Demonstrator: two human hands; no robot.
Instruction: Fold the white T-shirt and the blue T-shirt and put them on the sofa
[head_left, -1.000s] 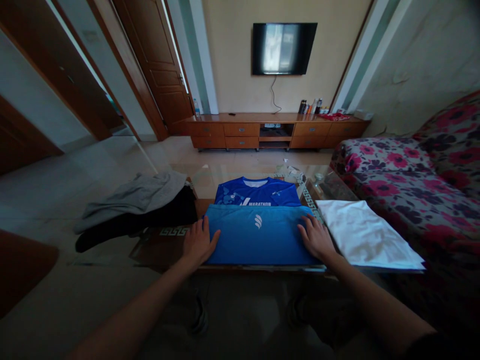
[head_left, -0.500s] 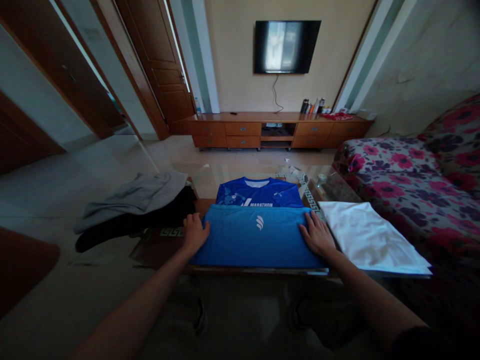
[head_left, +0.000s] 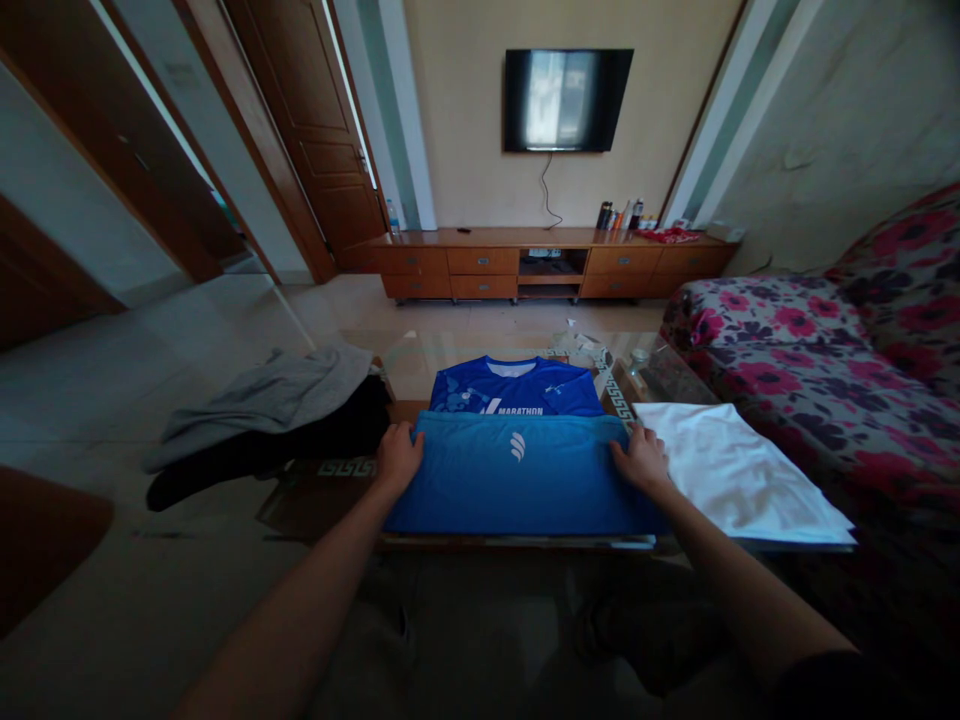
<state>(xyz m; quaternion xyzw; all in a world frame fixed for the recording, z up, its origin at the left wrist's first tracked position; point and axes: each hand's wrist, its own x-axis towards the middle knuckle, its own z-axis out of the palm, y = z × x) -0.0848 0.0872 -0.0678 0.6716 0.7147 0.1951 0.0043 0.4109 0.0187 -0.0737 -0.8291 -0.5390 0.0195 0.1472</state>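
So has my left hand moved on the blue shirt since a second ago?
Yes. The left hand has slid away from you along the folded blue shirt, from near its left edge midway up to its far left corner, closer to the marathon jersey.

I'm in a home living room. A television point(head_left: 568, 99) hangs on the far wall above a long, low wooden cabinet point(head_left: 551, 262) with drawers. A sofa point(head_left: 817, 350) under a flowered cover fills the right side. Wooden doors point(head_left: 315, 130) stand on the left over a pale tiled floor point(head_left: 150, 370). Clothes lie on the low glass table point(head_left: 420, 365) near me.
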